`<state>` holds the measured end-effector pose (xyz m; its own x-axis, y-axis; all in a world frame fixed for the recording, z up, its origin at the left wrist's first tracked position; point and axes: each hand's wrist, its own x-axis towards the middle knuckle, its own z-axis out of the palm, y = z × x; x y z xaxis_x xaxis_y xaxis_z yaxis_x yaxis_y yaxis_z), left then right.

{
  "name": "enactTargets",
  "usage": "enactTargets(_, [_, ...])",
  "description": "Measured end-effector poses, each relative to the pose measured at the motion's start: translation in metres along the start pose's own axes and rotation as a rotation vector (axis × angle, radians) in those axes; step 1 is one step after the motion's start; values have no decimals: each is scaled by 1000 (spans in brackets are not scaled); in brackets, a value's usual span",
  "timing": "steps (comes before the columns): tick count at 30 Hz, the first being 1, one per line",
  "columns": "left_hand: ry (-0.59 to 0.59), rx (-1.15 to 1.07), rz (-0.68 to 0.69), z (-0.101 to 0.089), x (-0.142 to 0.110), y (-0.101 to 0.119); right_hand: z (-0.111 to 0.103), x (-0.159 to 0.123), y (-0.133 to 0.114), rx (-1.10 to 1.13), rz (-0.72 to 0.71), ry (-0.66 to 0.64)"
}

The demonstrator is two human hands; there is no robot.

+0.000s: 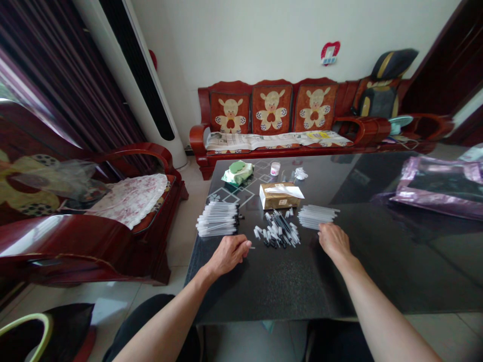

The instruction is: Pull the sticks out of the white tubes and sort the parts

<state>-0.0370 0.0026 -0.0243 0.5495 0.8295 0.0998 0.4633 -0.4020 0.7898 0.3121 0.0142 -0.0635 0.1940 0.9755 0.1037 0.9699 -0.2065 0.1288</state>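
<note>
Box point(279, 200): white paper point(283, 190) atop | cup point(275, 169): contents unclear | left hand point(231, 252), right hand point(334, 240): curled near tubes point(316, 216), pinch unclear

Red wooden sofa point(341, 108) against pale wall point(241, 40), purple curtains point(75, 65) left.

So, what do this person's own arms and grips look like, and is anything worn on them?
The left grip and right grip are ordinary human hands, without gloves. Both forearms are uncovered as far as the picture shows, with no sleeve, watch or bracelet in sight. Rings: none that I can make out.
</note>
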Motion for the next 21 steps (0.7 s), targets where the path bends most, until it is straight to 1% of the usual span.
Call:
enactTargets(11, [-7,-28,-18,2,1,-3,-7,-4,-5,8,-7,-11])
enactTargets(15, [6,-60,-56,5,2,-5,-13,-7,-12,35,-36,41])
enactTargets(18, [7,-94,-91,8,3,-6,-23,-14,-30,183,-74,96])
enactTargets(20, [3,-108,-106,12,4,-5,-32,-24,-49,382,-120,78])
enactTargets(21, [0,-111,-110,14,4,-5,-37,-31,-60,501,-168,53])
